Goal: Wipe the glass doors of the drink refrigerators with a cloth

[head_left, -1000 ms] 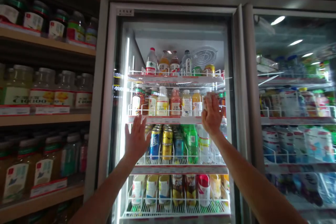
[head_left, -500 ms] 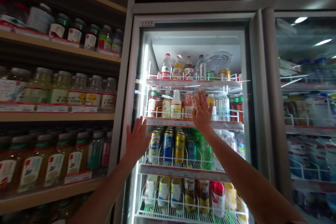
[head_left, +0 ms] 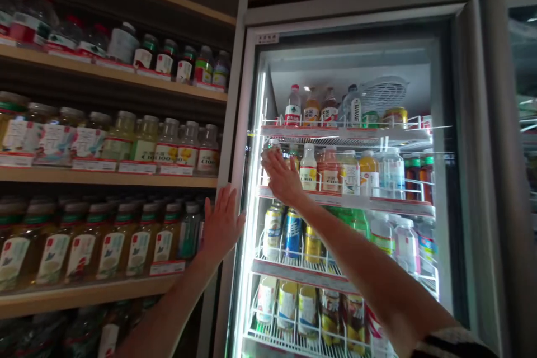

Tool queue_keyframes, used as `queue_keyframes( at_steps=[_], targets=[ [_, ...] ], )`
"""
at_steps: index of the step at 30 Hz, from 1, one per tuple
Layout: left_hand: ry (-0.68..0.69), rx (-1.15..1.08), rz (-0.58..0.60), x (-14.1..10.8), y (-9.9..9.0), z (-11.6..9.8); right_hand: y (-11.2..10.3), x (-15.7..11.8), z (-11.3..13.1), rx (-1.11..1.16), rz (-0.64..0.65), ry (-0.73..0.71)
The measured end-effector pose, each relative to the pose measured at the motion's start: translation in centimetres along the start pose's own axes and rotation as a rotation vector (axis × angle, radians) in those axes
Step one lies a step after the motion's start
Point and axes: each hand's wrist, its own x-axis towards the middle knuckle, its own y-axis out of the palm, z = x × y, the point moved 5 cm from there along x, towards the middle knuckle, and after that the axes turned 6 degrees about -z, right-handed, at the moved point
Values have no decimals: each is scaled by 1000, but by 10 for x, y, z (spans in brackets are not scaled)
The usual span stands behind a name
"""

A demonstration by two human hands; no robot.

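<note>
Glass cooler door [head_left: 348,61], right hand [head_left: 284,178] against it

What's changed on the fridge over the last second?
The right hand has swept left across the glass door, from its right part to its left. The view has turned left, and the left hand now overlaps the door's left frame. No grasp or release shows. Bottles and cans inside appear unmoved.

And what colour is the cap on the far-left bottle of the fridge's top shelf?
Red: the cap shows best in the head view.
</note>
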Motion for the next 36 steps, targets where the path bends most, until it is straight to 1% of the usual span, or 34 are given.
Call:
queue_keyframes(
  at_steps=[2, 3, 4, 5, 6, 9, 10, 11, 12, 14, 15, 16, 17, 18, 19, 21, 23, 24, 25, 26, 27, 28, 29, 30, 31, 33, 34, 35, 36],
  targets=[
    [-1, 6, -1, -1, -4, 7, 15, -15, 33, 49, 65, -206],
    [-1, 10, -1, 0, -6, 9, 19, -22, 46, 73, 94, -294],
    [-1, 13, -2, 1, -7, 11, 22, -26, 53, 88, 114, -346],
    [0, 15, -3, 2, -8, 13, 22, -24, 53, 89, 122, -348],
    [2, 16, -6, 4, -9, 13, 20, -18, 46, 73, 116, -295],
    [23, 3, -21, 13, -9, 8, 5, 9, 9, -20, 51, 5],
    [31, -3, -29, 16, -9, 5, 0, 13, 0, -42, 39, 53],
    [37, -11, -37, 19, -7, 2, -4, 15, -4, -52, 41, 43],
    [41, -19, -47, 22, -6, -2, -5, 14, -3, -53, 56, -25],
    [47, -36, -66, 28, -1, -10, -6, 5, 5, -43, 102, -233],
    [51, -45, -73, 31, 1, -14, -6, 1, 5, -47, 113, -302],
    [55, -54, -80, 35, 4, -18, -9, -2, 0, -65, 107, -315],
    [60, -62, -85, 38, 7, -23, -15, -3, -12, -95, 78, -267],
    [68, -71, -88, 42, 9, -28, -24, -3, -31, -135, 33, -172],
    [76, -79, -89, 47, 11, -32, -36, -4, -55, -180, -25, -50],
    [86, -91, -98, 55, 14, -40, -70, -15, -111, -265, -144, 194],
    [82, -99, -110, 65, 14, -43, -107, -37, -168, -342, -256, 410],
    [69, -102, -114, 70, 14, -44, -124, -50, -193, -378, -318, 522],
    [53, -105, -114, 75, 14, -45, -139, -65, -213, -409, -380, 626],
    [39, -109, -109, 80, 15, -46, -150, -77, -226, -433, -430, 706],
    [28, -115, -101, 86, 16, -49, -156, -87, -232, -447, -460, 752],
    [22, -121, -94, 91, 17, -53, -156, -92, -231, -450, -463, 758],
    [23, -129, -86, 97, 19, -60, -152, -93, -223, -442, -436, 721],
    [31, -139, -77, 102, 21, -67, -143, -90, -211, -426, -385, 647],
    [41, -149, -68, 107, 23, -76, -131, -86, -196, -405, -319, 544],
    [50, -163, -55, 114, 28, -94, -108, -78, -166, -360, -173, 291],
    [45, -164, -52, 116, 30, -101, -100, -77, -157, -343, -109, 173],
    [36, -161, -50, 117, 32, -106, -98, -79, -155, -335, -65, 93],
    [23, -153, -48, 118, 33, -110, -102, -82, -161, -340, -54, 72]
  ],
)
